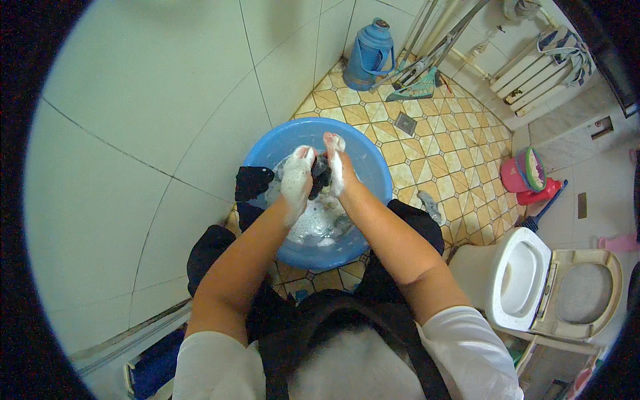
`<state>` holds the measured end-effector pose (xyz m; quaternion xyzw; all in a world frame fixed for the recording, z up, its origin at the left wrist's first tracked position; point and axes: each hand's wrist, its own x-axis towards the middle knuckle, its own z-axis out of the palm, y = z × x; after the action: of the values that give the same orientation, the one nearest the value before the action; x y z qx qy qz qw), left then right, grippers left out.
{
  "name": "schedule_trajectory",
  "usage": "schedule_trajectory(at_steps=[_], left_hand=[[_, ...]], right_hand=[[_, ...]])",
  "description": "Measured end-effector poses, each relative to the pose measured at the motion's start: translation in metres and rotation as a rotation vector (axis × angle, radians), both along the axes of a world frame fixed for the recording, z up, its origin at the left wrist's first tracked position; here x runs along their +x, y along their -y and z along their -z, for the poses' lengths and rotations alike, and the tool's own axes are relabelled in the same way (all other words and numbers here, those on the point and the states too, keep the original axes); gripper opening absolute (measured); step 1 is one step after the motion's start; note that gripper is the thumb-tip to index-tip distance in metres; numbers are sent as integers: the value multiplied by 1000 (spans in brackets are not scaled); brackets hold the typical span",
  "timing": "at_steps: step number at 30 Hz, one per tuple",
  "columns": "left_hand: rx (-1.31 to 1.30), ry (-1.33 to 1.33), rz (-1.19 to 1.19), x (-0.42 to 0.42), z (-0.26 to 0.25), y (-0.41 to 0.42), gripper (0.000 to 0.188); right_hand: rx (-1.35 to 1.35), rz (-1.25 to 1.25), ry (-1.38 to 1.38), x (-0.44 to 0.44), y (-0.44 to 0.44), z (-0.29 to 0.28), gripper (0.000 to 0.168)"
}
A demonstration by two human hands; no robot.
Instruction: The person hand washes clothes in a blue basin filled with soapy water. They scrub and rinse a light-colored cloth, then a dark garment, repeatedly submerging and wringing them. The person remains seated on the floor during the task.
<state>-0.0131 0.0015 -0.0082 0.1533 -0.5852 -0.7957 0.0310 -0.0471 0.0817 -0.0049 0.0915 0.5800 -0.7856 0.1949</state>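
A round blue plastic basin (pixel 378 210) stands on the floor between my knees, holding sudsy water (pixel 315 222). Above the suds, both hands grip one wet, dark cloth (pixel 320 175), possibly a sock. White foam coats my left hand (pixel 298 175), which presses on the cloth from the left. From the right, my right hand (pixel 337 165) holds the same cloth, its fingers foamy too. Another black cloth (pixel 253 183) hangs over the basin's left rim. Whatever lies under the foam is hidden.
A toilet (pixel 517 280) with its lid raised stands at the right. A grey cloth (pixel 430 206) lies on the tiled floor beside my right knee. Farther off are a blue thermos flask (pixel 370 55), a teal broom (pixel 417 89), a floor drain (pixel 405 123) and a pink bucket (pixel 515 175).
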Motion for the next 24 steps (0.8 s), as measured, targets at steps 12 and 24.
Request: schedule_trajectory(at_steps=[12,24], left_hand=[[-227,70,-125,9,29,-13,33],[473,32,-395,-4,-6,23,26]], right_hand=[[-9,187,-77,7,25,28,39],[479,-59,-615,35,38,12,44]])
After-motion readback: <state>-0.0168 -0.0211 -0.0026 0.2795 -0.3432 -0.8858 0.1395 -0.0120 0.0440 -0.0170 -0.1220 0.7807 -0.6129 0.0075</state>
